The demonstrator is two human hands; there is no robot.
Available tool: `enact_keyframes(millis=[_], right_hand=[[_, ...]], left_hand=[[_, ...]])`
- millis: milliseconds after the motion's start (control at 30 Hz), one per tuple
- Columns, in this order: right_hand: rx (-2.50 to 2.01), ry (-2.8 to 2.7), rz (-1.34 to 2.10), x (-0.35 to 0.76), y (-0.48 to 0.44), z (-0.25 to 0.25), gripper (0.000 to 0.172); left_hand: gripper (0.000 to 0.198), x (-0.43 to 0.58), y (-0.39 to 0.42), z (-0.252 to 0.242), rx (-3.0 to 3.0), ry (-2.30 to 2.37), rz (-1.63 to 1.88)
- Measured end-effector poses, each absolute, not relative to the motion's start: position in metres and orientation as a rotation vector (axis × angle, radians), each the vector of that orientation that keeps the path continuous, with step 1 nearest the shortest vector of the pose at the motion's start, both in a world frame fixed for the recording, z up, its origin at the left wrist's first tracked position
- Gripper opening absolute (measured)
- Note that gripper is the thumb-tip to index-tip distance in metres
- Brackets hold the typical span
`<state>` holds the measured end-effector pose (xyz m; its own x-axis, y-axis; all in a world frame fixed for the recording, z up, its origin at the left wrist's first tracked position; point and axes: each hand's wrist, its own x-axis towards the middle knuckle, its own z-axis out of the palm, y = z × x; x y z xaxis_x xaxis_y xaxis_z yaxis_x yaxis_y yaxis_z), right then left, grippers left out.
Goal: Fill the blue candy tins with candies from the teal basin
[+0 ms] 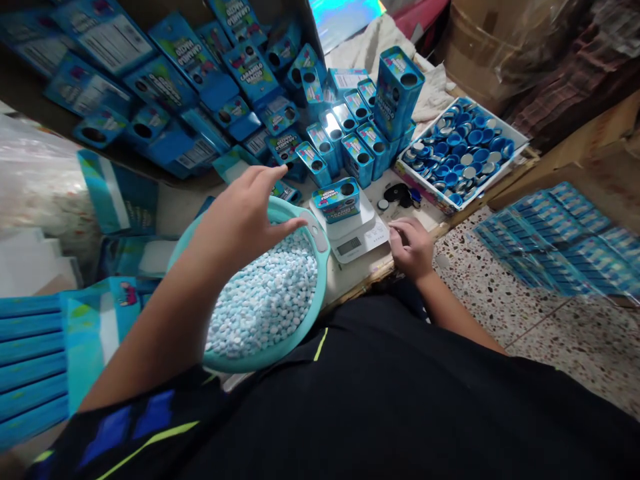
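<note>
My left hand point(245, 213) hovers over the turquoise tub point(320, 280), its thumb and fingers spread apart with nothing between them. Small pale blue and white candies point(267, 293) fill the tub. On the white digital scale point(360, 241) stands a blue candy tin point(337, 203) with a dark round hole in its top. Beside the scale's right edge, my right hand point(413, 248) has its fingers curled in; whatever they may hold is hidden. A small round cap point(383, 205) lies behind the scale, close to a black object point(399, 194) I cannot identify.
Several blue tins point(357, 157) stand behind the scale, one taller tin point(399, 90) on top of others. A white box point(463, 153) holds loose blue caps. More tins fill a large carton point(200, 87) at the back left. Plastic-wrapped blue packs point(565, 240) lie at the right.
</note>
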<state>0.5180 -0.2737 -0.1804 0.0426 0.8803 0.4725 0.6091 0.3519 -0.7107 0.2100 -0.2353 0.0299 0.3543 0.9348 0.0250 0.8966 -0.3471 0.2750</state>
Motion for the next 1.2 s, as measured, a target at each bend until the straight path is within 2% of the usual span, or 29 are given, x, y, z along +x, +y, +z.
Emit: enact_keyframes(millis=[133,300,467,700,767,867,900,967,1033,1133,1200], right_hand=[[-1.321,-1.677,0.322,0.519,-0.275,-0.18,0.021],[-1.336,-1.679,0.355,0.521,-0.276,-0.178,0.02],[-1.315,-1.672,0.37,0.522,-0.276,-0.18,0.019],[-1.313,-1.679,0.376,0.521,-0.274,-0.166,0.022],[-1.246,-1.739,0.391,0.514,-0.265,-0.15,0.035],[-1.119,-1.876,0.439,0.498,-0.237,-0.128,0.065],[-1.072,-1.936,0.467,0.491,-0.226,-0.122,0.071],[-0.98,-2.044,0.529,0.479,-0.207,-0.11,0.071],[-0.939,-2.061,0.532,0.465,-0.199,-0.091,0.063],[-0.944,-1.91,0.39,0.441,-0.216,-0.046,0.057],[-0.858,-1.883,0.374,0.419,-0.237,-0.015,0.057]], left_hand=[[0.051,0.193,-0.261,0.028,2.32,1.669,0.123],[0.064,0.181,-0.282,-0.003,1.985,1.548,-0.314],[0.074,0.174,-0.286,-0.015,1.828,1.57,-0.281],[0.063,0.17,-0.281,-0.019,1.847,1.58,-0.282],[0.065,0.165,-0.283,-0.018,1.822,1.594,-0.233],[0.068,0.152,-0.294,-0.008,1.797,1.679,-0.081],[0.07,0.148,-0.3,-0.003,1.798,1.722,-0.006],[0.075,0.142,-0.315,0.006,1.797,1.811,0.181],[0.085,0.14,-0.33,0.009,1.783,1.881,0.409],[0.101,0.143,-0.345,0.001,1.806,1.941,0.761],[0.108,0.145,-0.349,-0.007,1.859,1.989,0.874]])
